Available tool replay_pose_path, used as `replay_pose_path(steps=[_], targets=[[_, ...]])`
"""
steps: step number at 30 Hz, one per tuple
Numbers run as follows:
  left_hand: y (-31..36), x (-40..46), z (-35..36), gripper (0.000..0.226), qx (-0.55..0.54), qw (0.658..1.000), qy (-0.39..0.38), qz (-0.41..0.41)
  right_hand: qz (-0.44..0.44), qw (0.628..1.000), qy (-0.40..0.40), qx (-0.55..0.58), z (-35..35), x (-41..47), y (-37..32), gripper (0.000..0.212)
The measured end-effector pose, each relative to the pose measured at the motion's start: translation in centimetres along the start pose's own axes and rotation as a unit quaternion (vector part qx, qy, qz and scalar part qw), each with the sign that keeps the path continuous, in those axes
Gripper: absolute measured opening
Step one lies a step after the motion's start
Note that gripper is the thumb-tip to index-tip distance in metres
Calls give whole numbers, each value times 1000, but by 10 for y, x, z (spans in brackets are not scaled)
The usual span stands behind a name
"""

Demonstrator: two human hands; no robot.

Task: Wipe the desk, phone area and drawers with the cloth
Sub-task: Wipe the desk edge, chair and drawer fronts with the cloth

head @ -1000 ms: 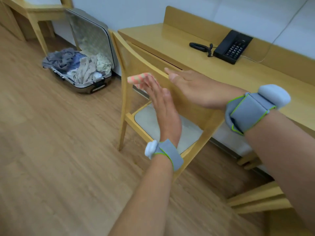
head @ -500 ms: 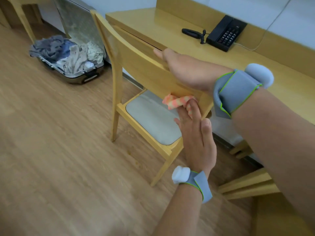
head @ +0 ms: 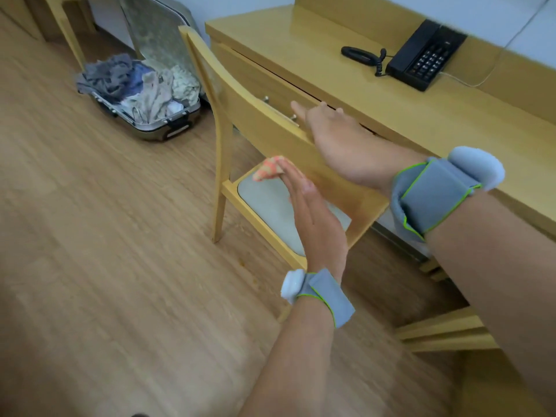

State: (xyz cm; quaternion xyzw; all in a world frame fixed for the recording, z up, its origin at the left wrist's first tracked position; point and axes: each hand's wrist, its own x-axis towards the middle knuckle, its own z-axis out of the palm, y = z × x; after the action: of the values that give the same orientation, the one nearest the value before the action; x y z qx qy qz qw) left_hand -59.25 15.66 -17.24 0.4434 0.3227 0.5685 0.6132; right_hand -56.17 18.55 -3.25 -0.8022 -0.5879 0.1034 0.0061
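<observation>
- Head view, hands: the left hand point(head: 313, 212) is held flat and edge-on, fingers straight, with a small pink-and-orange striped cloth point(head: 268, 169) pressed under its fingertips against the near face of the chair's backrest; only the far end of the cloth shows, so how firmly it is pinched I cannot tell.
- The right hand point(head: 340, 139) lies over the top rail of the chair point(head: 264, 121), fingers spread and loosely draped across it, holding nothing else; it looks to be steadying the chair.
- Both wrists carry grey fabric bands edged in green, each with a white rounded pod.
- Progress, as a judgement: the cloth is on the chair, not on any of the task's surfaces. The desk point(head: 376, 94), the area around the phone point(head: 427, 58) and the drawer point(head: 270, 85) beyond the chair show no sign either way of wiping, so all three seem left to do. The chair stands in front of the drawer and probably has to be shifted first.
- Materials and shapes: desk and chair are pale yellow wood with a smooth, faintly glossy finish; the chair has a curved back and a flat grey seat pad.
- The phone is a black plastic wedge with a keypad; its handset lies off the cradle to the left, joined by a coiled cord.
- Far left, an open hard-shell suitcase point(head: 156, 115) holds rumpled clothes on a wood-grain floor point(head: 90, 266).
</observation>
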Motion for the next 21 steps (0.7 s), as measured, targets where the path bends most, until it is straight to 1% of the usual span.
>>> replay_pose_path(steps=[1,3,5,8,10,12,14,17,19,21], targets=[[4,19,-7,65,0,1000,-5,3,7,1000,-11,10,-2,-1,0,55],[11,64,-22,74,9,999,23,-30,16,999,-14,24,-1,-1,0,58],[24,112,-37,75,-3,999,20,-42,1,999,-12,37,0,1,-1,58],[42,156,-47,69,-52,998,29,-31,-2,998,-20,57,2,3,2,60],[52,177,-50,64,-48,997,38,-36,2,997,-19,81,3,3,3,61],[61,199,-54,54,-34,997,54,-39,4,996,-23,89,4,4,0,60],[71,213,-57,56,-12,997,60,-41,8,995,-22,97,4,3,-1,59],[71,219,-57,60,-40,995,63,-69,9,994,-23,102,3,0,-2,55],[71,213,-52,58,-40,994,67,-75,27,993,-25,113,1,-2,-3,57],[72,201,-49,64,-45,993,71,-84,32,991,-30,124,1,-2,-5,59]])
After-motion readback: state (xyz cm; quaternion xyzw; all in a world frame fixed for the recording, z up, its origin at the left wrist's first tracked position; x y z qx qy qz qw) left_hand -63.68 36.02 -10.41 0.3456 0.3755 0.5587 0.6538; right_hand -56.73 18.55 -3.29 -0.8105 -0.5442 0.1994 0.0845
